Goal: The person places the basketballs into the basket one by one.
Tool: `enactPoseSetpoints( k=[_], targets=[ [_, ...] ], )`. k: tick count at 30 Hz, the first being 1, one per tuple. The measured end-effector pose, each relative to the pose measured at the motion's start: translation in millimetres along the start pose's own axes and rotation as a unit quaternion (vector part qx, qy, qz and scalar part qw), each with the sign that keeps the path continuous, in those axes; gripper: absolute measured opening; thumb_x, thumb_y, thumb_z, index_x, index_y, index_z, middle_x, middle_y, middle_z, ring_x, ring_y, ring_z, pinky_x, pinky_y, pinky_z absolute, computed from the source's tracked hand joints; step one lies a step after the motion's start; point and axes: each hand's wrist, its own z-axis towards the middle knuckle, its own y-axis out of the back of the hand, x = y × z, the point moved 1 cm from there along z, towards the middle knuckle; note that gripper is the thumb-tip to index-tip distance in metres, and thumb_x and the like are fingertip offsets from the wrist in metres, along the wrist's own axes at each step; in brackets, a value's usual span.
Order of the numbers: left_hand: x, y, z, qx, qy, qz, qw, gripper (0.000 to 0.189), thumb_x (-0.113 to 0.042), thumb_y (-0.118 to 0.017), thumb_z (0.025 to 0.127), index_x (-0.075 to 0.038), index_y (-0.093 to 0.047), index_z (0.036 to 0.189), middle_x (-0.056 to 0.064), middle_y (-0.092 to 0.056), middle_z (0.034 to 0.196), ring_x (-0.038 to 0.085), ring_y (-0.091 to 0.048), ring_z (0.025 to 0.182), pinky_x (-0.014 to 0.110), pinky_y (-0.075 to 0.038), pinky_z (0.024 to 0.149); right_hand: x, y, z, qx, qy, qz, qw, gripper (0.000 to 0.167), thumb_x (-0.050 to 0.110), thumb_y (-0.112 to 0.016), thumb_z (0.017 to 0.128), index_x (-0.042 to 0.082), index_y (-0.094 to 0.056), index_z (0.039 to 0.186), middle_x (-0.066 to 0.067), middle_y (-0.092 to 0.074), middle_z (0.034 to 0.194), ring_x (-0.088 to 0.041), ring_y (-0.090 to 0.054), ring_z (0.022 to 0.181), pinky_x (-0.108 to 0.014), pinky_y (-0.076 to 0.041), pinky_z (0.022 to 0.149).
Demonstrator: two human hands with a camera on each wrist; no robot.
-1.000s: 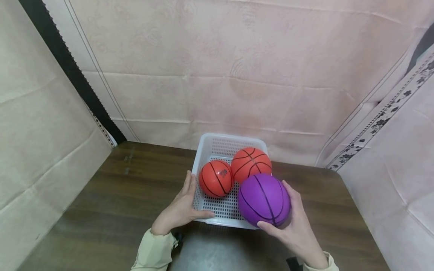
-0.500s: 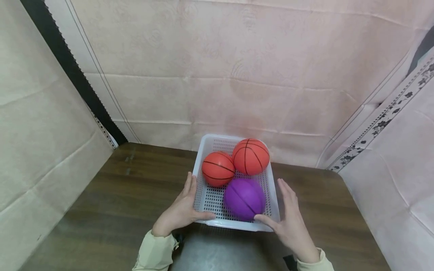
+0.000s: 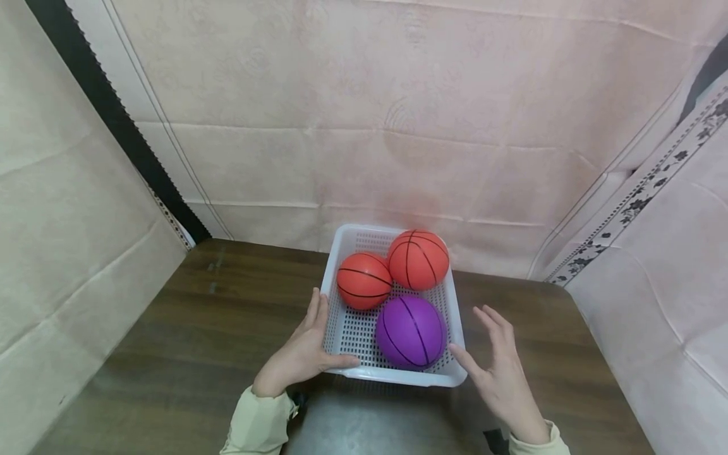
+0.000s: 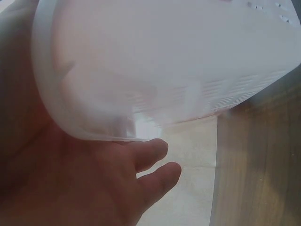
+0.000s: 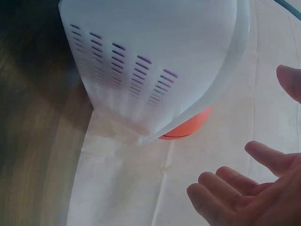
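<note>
A white plastic basket (image 3: 398, 377) with slotted walls holds three toy basketballs. A purple basketball (image 3: 411, 332) lies at its near right. Behind it sit a smaller orange basketball (image 3: 364, 281) on the left and a larger orange basketball (image 3: 418, 260) in the far right corner. My left hand (image 3: 304, 354) rests against the basket's near left corner, thumb along the front rim and straight fingers along the left side. Apart from the basket's right side, my right hand (image 3: 500, 370) is spread with nothing in it; the right wrist view shows its relaxed fingers (image 5: 207, 193) beside the basket wall.
The basket stands on a dark wood-grain table (image 3: 227, 316), near its back edge. Pale cloth (image 3: 398, 126) rises behind the table and along both sides. A grey surface (image 3: 370, 417) shows in front of the basket, between the forearms.
My right hand has let go of the purple basketball, now down in the basket, and drawn away right. Both orange basketballs have shifted slightly back. My left hand stays at the corner.
</note>
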Motion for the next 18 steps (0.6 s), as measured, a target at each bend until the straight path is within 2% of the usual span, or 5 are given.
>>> enactPoseSetpoints(
  k=[10,14,18],
  targets=[
    [0.5,-0.1,-1.4,0.004,0.005,0.000,1.0000,0.134,-0.056,-0.083,0.068,-0.006,0.006,0.154,0.003,0.024,0.159,0.039,-0.007,0.145,0.059,-0.023,0.109,-5.9,5.2,-1.6,0.011,-0.042,-0.012,0.9990,0.073,0.028,-0.074,0.088,0.012,-0.037,0.149,-0.017,-0.025,0.153,-0.042,-0.028,0.136,-0.071,-0.027,0.098],
    [0.1,-0.4,0.8,0.005,0.000,-0.005,1.0000,0.133,-0.053,-0.084,0.069,-0.005,0.007,0.154,0.004,0.025,0.159,0.039,-0.006,0.145,0.058,-0.023,0.109,-9.4,8.5,-0.7,0.005,-0.036,-0.057,0.9977,0.070,0.034,-0.065,0.093,0.011,-0.033,0.151,-0.016,-0.020,0.158,-0.039,-0.014,0.144,-0.074,-0.012,0.102],
    [-0.4,-0.1,3.0,0.005,-0.006,-0.003,1.0000,0.133,-0.055,-0.083,0.069,-0.004,0.007,0.154,0.007,0.025,0.159,0.039,-0.006,0.145,0.058,-0.024,0.109,-15.8,11.0,1.9,-0.007,-0.013,-0.127,0.9918,0.061,0.035,-0.053,0.100,0.010,-0.032,0.152,-0.015,-0.015,0.161,-0.031,0.001,0.148,-0.066,0.000,0.109]
  ],
)
